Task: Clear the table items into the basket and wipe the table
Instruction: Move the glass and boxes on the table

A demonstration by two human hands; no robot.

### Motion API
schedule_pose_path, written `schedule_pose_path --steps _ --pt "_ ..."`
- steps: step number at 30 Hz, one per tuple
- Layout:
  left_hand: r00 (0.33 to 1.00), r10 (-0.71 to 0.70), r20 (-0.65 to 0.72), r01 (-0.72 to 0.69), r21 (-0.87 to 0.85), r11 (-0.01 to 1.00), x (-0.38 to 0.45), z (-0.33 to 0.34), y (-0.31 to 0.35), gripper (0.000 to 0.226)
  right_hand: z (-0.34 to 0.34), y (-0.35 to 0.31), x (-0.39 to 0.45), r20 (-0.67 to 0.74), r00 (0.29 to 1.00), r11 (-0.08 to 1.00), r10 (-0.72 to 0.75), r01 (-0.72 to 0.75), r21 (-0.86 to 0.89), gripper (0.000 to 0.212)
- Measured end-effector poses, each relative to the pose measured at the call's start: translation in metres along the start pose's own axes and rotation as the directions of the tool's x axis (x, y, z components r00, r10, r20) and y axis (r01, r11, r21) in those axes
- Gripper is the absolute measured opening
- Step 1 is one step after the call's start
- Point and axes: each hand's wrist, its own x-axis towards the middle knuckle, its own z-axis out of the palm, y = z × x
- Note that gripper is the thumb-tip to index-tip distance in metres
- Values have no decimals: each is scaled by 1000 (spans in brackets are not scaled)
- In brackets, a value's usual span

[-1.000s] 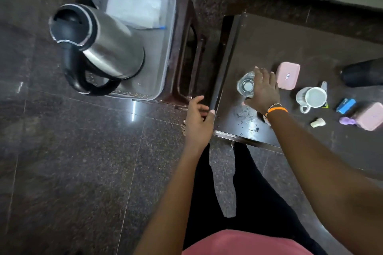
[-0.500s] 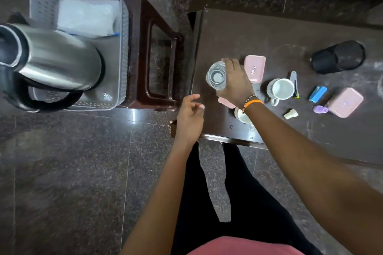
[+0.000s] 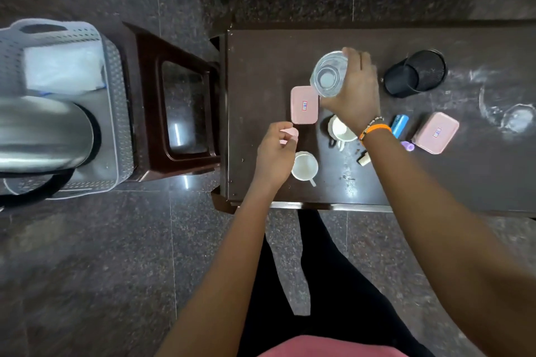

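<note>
— Dark brown wooden worktop [image 3: 261, 66]: what does it carry?

— Two pink rectangular lidded boxes [image 3: 304, 105] [image 3: 435, 132], two white ceramic cups [image 3: 304, 166] [image 3: 340, 130], a black mesh pen holder [image 3: 414, 73] lying on its side.

— Hands?

— Right hand [image 3: 355, 95] grips a clear drinking glass [image 3: 329, 74], raised above the worktop. Left hand [image 3: 274, 153] hovers loosely curled, holding nothing.

— Basket?

— Grey perforated plastic basket [image 3: 111, 66] stands left on a dark stool [image 3: 145, 66], holding a steel electric kettle [image 3: 43, 133].

We see a shiny metal kettle [image 3: 43, 133] in a grey plastic basket [image 3: 113, 72] full of little holes. The glass [image 3: 329, 74] is clear, and the dark table [image 3: 261, 66] looks smooth and shiny.
</note>
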Motion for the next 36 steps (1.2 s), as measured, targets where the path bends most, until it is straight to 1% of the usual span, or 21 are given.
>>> schedule_pose_path --steps 2,5,9,14,19,21,24,26,28,30,32,34,36 --pt "1000 1 23 -1 24 1000 4 9 5 30 -2 13 8 -14 999 999 41 -40 4 84" --pt "1000 0 18 -2 87 996 10 18 10 32 0 30 19 12 995 995 100 -100 2 85" --pt "1000 -30 -10 31 83 996 18 27 15 36 9 44 28 73 986 988 152 -151 -12 89" --pt "1000 -25 -11 26 87 996 25 34 17 33 21 51 31 123 978 986 167 -165 -26 90" --pt "1000 -8 -13 9 94 996 26 35 16 35 26 54 28 120 974 982 190 -190 -9 91" --pt "1000 -15 -12 16 102 995 25 33 14 35 26 56 27 154 971 983 181 -182 -6 95" --pt "998 -47 -33 49 62 997 21 24 10 34 23 51 23 181 968 985 172 -164 -59 97" --pt "997 -64 -46 63 -13 998 17 14 6 32 21 37 14 167 981 993 103 -92 -72 89" --pt "996 -70 -61 63 -112 992 12 2 1 32 23 14 1 200 979 999 -21 26 -22 73" --pt "992 -92 -90 72 -209 975 6 -18 -5 31 29 -17 -14 251 958 990 -136 124 62 54" --pt "985 -112 -130 70 -291 954 1 -44 -13 28 39 -55 -29 273 936 972 -222 191 135 40" --pt "972 -142 -185 67 -361 930 -2 -76 -24 25 53 -95 -41 298 904 949 -308 269 165 33" --pt "948 -185 -258 57 -435 898 -5 -122 -44 22 73 -145 -54 333 858 919 -391 343 195 32"
